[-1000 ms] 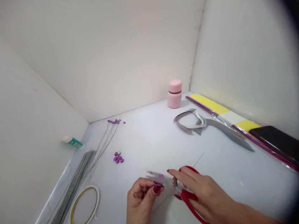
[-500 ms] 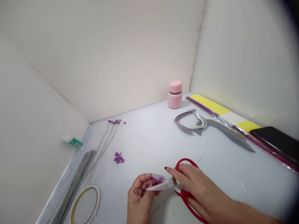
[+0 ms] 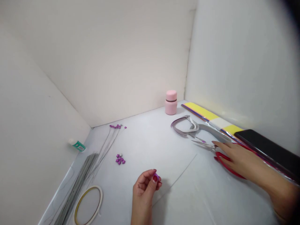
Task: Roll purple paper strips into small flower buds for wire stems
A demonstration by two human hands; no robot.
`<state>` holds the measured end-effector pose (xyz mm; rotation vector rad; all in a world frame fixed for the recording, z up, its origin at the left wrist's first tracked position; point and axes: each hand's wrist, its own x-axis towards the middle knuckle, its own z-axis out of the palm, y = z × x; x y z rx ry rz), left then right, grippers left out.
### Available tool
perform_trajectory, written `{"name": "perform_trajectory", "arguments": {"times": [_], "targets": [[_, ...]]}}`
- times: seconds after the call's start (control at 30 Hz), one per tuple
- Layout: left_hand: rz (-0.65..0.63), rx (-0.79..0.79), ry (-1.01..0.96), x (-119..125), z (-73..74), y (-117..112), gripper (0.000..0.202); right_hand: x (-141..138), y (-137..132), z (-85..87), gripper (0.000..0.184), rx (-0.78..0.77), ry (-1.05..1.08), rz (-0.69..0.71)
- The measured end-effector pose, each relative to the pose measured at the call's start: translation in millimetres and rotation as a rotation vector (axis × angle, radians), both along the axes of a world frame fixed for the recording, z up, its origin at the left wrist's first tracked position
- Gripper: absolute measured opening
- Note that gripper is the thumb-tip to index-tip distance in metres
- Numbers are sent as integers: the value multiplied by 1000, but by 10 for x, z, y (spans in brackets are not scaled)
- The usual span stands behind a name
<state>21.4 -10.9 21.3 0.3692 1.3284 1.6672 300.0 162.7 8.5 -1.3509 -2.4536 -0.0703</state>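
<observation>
My left hand (image 3: 144,187) pinches a small purple paper piece (image 3: 156,177) between thumb and fingertips, low in the middle of the white surface (image 3: 150,150). Far to the right, my right hand (image 3: 239,158) grips red-handled scissors (image 3: 225,161), their closed steel blades (image 3: 203,143) pointing left. The blade tips lie beside a grey paper strip (image 3: 211,129), and a tiny purple scrap (image 3: 203,141) sits near them. A cluster of purple paper flowers (image 3: 120,160) lies well beyond my left hand.
Thin wires tipped with purple flowers (image 3: 114,126) lie near a wire bundle (image 3: 79,181) and a tape roll (image 3: 87,204). A pink jar (image 3: 171,105), glue tube (image 3: 77,145), coloured paper packet (image 3: 201,113) and black phone (image 3: 264,150) line the white walls.
My right hand has carried the scissors rightward, away from my left hand, to the grey strip. My left hand stays nearly in place, still pinching purple paper.
</observation>
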Motion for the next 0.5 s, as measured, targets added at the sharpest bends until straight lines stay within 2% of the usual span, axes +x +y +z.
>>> {"name": "perform_trajectory", "arguments": {"times": [0.13,0.27,0.33,0.4,0.47,0.5], "targets": [[-57,14,-6,39,29,-28,30,259,-59,-97,38,-75,-159,7],[-80,20,42,52,10,-42,27,205,-128,60,42,-95,-149,43],[-83,31,54,50,-10,-38,28,38,-209,219,37,-113,-120,-19],[-90,64,50,50,-23,-35,31,-236,-349,394,30,-143,12,-31],[-102,96,55,57,-21,-38,31,-586,-542,546,29,-182,81,68],[-107,100,64,61,-15,-43,30,-767,-647,602,27,-312,185,183]]}}
